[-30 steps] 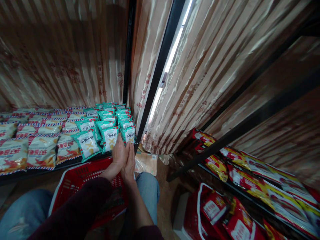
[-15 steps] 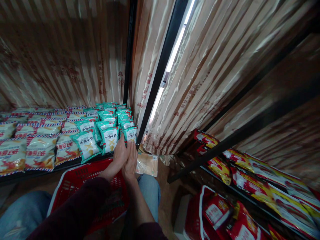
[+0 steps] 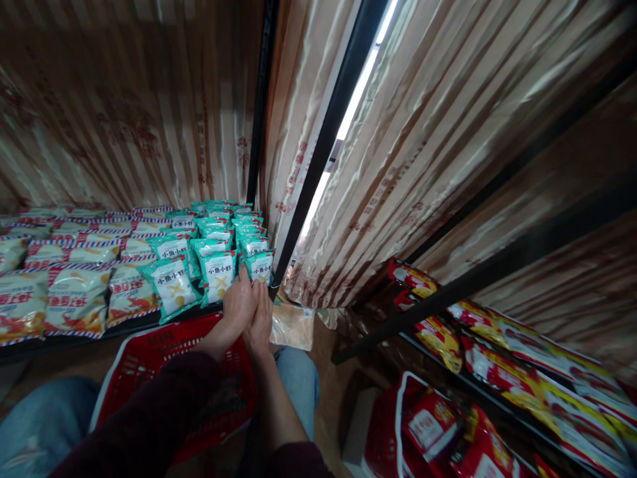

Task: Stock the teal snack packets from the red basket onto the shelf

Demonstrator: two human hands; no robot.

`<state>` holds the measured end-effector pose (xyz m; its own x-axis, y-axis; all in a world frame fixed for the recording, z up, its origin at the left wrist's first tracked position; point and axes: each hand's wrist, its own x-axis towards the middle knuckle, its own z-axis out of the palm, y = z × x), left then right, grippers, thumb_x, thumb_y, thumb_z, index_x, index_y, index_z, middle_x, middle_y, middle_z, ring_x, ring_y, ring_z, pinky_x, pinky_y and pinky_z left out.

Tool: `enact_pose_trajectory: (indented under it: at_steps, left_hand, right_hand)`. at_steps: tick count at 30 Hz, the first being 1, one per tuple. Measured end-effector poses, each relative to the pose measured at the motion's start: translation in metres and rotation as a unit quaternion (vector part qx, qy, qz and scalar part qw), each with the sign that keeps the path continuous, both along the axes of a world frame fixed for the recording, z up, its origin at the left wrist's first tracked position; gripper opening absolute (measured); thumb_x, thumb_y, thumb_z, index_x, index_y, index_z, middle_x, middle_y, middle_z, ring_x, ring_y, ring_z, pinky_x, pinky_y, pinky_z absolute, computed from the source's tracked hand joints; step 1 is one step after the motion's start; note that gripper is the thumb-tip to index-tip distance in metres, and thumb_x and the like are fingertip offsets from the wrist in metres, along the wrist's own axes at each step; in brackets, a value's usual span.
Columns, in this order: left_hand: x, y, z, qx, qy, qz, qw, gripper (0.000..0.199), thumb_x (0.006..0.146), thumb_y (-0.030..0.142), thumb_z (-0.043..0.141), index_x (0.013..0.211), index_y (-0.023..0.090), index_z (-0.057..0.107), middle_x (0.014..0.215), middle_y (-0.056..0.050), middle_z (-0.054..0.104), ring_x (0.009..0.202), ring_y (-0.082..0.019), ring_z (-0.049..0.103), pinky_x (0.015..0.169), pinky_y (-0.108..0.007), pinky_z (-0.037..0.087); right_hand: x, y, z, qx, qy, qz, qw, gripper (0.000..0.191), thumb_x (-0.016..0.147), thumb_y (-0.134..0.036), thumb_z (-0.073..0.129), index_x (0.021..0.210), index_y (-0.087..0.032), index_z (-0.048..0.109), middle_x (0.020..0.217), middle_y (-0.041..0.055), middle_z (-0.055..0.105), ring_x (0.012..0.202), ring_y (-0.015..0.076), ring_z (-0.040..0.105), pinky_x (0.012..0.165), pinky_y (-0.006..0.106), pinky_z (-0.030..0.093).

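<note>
At the right end of the shelf row stands a green-and-white snack bag (image 3: 261,265), upright at the front of its column. My left hand (image 3: 237,304) is closed at the bag's left edge, fingers pointing up. Pressed beside it, my right hand (image 3: 259,317) grips the bag's lower front. The fingertips are partly hidden against the packet. Just left of my hands stands another green snack bag (image 3: 217,275), and a third green bag (image 3: 172,285) leans beside that one. More green bags line up behind.
White snack bags with striped edges (image 3: 77,299) fill the shelf's left. A red basket (image 3: 149,348) sits below, between my knees. A black post (image 3: 318,153) rises right of my hands. Red-yellow packets (image 3: 502,368) lie on the right shelf, above another basket holding red bags (image 3: 432,425).
My hands stay at the same green bag, almost unmoved. The view has shifted slightly, and the shelf's left-hand bags appear a little farther left and higher.
</note>
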<state>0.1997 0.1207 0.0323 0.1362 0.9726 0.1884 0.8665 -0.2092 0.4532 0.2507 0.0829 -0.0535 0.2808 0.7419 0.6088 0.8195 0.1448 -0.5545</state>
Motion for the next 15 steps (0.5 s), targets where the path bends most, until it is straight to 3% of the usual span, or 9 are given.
enact_pose_trajectory:
  at_steps: [10, 15]
  left_hand:
    - [0.0075, 0.0015, -0.0033, -0.002, 0.031, -0.021, 0.999, 0.05, 0.091, 0.031, 0.032, 0.135, 0.007, 0.031, 0.094, -0.019, 0.067, 0.08, -0.026, 0.067, 0.065, -0.03, 0.048]
    - [0.0044, 0.0058, -0.0067, -0.008, -0.014, -0.03, 0.999, 0.053, 0.09, 0.032, 0.037, 0.137, 0.009, 0.028, 0.097, -0.017, 0.067, 0.084, -0.025, 0.067, 0.067, -0.03, 0.048]
  right_hand:
    - [0.0042, 0.0011, -0.0046, -0.003, 0.006, -0.03, 1.0, 0.053, 0.089, -0.024, 0.038, 0.14, -0.012, 0.033, 0.136, 0.0163, 0.046, 0.132, 0.0239, 0.035, 0.102, 0.043, 0.037]
    - [0.0016, 0.0004, -0.0035, 0.008, 0.032, -0.052, 0.998, 0.05, 0.09, -0.023, 0.034, 0.138, -0.01, 0.036, 0.135, 0.0184, 0.047, 0.129, 0.0237, 0.04, 0.1, 0.043, 0.039]
